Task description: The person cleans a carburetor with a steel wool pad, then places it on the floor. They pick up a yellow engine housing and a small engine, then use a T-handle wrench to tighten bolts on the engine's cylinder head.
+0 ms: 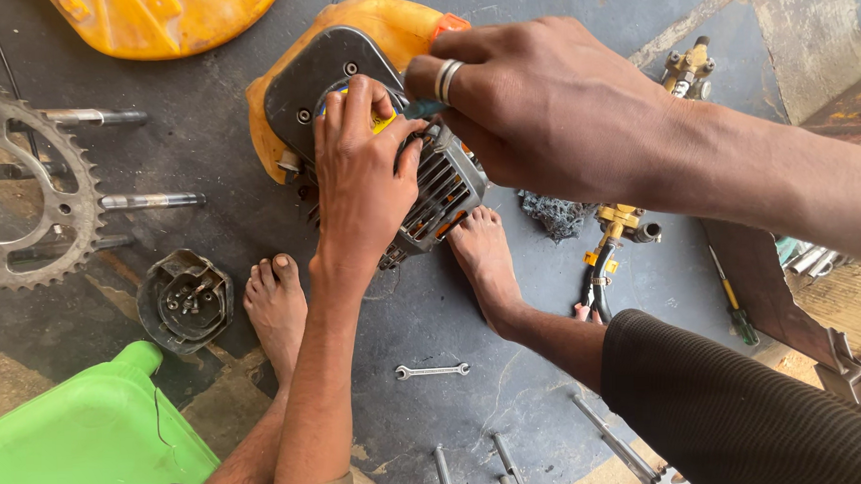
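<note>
Yellow-cased small engine (348, 73) sits on the floor between bare feet; the left hand (361, 173) presses flat on its cover, fingers loose, while the right hand (540, 105) pinches a small tool (424, 109). A spanner (432, 371) lies nearer.

Both hands, left hand (361, 168) and right hand (550, 109), on small yellow engine (348, 54) between bare feet

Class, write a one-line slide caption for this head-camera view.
Left hand and right hand work on a small yellow engine braced between bare feet, spanner nearby.
</note>
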Demonstrator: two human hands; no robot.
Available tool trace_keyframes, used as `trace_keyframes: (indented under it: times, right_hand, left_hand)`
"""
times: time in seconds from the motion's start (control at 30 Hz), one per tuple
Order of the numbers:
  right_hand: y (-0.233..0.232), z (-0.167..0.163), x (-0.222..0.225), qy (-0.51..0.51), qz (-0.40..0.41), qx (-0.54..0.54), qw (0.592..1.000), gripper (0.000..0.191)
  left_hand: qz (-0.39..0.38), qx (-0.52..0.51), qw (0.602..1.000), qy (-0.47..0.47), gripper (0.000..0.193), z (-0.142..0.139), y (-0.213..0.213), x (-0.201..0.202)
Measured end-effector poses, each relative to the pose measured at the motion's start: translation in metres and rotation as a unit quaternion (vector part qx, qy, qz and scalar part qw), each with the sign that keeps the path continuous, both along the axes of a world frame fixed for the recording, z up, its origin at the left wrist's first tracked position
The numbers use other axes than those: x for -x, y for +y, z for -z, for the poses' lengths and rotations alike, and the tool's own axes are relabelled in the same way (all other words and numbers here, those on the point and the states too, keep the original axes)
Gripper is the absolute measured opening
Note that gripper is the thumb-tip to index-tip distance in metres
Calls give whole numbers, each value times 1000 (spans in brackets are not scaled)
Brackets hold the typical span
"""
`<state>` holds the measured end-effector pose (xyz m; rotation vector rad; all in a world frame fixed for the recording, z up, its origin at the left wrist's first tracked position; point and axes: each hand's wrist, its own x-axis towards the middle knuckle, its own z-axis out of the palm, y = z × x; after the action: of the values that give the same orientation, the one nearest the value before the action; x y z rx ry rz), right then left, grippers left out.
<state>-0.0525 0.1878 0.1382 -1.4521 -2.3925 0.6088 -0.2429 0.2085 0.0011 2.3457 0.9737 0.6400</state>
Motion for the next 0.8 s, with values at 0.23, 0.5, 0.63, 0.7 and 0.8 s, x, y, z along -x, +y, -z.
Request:
trace_keyframes:
  times: [0.23, 0.5, 0.63, 0.7, 0.8]
  right_hand:
    - [9, -2, 4, 28, 1, -21, 999, 24]
    - [25, 12, 13, 27, 24, -76, 996, 15]
    - [40, 24, 13, 37, 20, -103, 994, 12]
    - [47, 30, 12, 42, 19, -98, 994, 14]
    - [55, 37, 12, 51, 19, -82, 995, 16]
  left_hand:
    - [-34, 136, 982, -125, 22, 0, 15, 29]
    - [-176, 60, 968, -167, 30, 43, 39, 19]
    - [-216, 7, 969, -123, 30, 53, 31, 12]
    - [-223, 7, 967, -125, 31, 53, 31, 10]
    - [-227, 1, 967, -120, 31, 51, 33, 10]
